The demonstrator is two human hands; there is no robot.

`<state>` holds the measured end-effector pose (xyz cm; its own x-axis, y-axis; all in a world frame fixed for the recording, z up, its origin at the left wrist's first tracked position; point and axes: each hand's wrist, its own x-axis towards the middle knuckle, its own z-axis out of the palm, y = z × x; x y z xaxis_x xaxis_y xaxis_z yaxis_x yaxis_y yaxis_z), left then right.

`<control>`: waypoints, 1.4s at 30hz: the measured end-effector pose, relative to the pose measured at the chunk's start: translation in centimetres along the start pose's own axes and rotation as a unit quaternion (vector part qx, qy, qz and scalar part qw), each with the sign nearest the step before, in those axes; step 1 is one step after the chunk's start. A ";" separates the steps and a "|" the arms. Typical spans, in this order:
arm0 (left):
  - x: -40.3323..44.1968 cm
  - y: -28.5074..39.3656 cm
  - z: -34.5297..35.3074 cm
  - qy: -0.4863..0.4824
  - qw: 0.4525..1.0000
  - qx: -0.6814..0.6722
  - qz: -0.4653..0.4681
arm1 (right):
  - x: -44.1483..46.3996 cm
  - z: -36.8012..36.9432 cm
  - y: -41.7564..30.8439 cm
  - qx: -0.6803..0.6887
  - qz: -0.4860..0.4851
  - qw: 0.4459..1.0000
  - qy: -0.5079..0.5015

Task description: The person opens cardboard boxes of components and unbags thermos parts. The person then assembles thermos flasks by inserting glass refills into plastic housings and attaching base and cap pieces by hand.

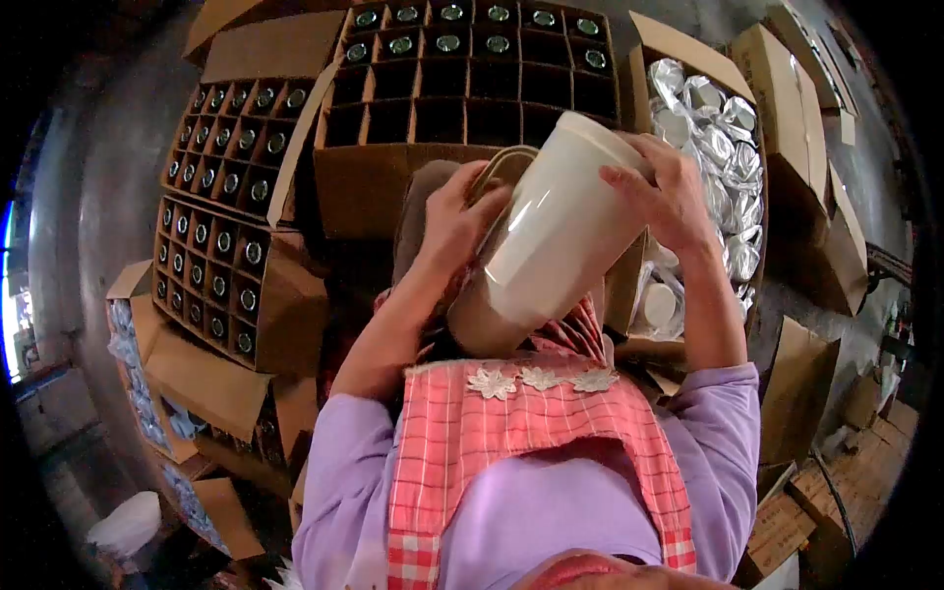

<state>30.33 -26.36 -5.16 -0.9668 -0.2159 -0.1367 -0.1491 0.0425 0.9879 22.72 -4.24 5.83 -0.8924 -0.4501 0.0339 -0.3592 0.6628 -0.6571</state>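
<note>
A tall, glossy white cylindrical container (560, 231) is tilted over my lap, its wider end up and to the right. My right hand (669, 192) grips it near the upper rim, thumb on the near side. On the other side, my left hand (462, 216) has its fingers curled round a thin brownish loop (506, 157) beside the container. Whether that loop is attached to the container I cannot tell. The container's lower end rests close to my red checked apron (541, 413).
Ahead stands a divided carton (374, 162) with glass-topped items in its back rows. More divided cartons (285, 285) stack at left. At right, an open box (639, 49) holds silver-wrapped white items (718, 147). Cardboard boxes (787, 118) stand farther right.
</note>
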 end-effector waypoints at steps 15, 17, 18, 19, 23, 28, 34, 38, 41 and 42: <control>-1.6 0.7 -1.7 0.005 0.946 -0.146 0.291 | 3.2 0.9 5.8 0.292 0.190 0.896 0.276; 0.1 1.3 -3.2 0.046 0.930 -0.060 0.359 | 4.2 2.6 4.9 0.347 0.140 0.885 0.276; 0.8 1.3 -3.5 0.090 0.926 -0.077 0.359 | 4.3 3.0 3.9 0.333 0.156 0.888 0.276; 0.8 1.6 -3.6 0.123 0.947 -0.141 0.260 | 3.9 3.4 5.0 0.332 0.040 0.911 0.241; 3.7 -1.6 -6.7 0.145 0.883 -0.435 -0.096 | 7.0 2.6 5.6 0.247 -0.390 0.886 0.037; 6.0 -2.7 -7.5 0.120 0.965 -0.097 0.212 | 10.1 5.1 6.9 0.502 0.029 0.861 0.078; 8.2 -3.9 -9.4 0.175 0.953 -0.228 0.092 | 11.2 6.3 10.6 0.542 -0.049 0.837 0.050; 10.0 -4.4 -8.9 0.163 0.960 -0.178 0.140 | 13.0 8.2 10.4 0.560 0.058 0.818 0.118; 10.5 -4.6 -8.9 0.175 0.963 -0.168 0.113 | 14.0 9.3 15.2 0.593 -0.040 0.799 0.092; 10.8 -4.8 -8.8 0.175 0.967 -0.146 0.114 | 14.4 9.2 14.4 0.591 0.036 0.799 0.109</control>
<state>22.47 -37.50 -10.75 -0.8307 -0.5522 0.0706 0.1747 -0.1382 0.9749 7.24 -6.66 -10.14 -0.9717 -0.2358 0.0100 0.0884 -0.4032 -0.9109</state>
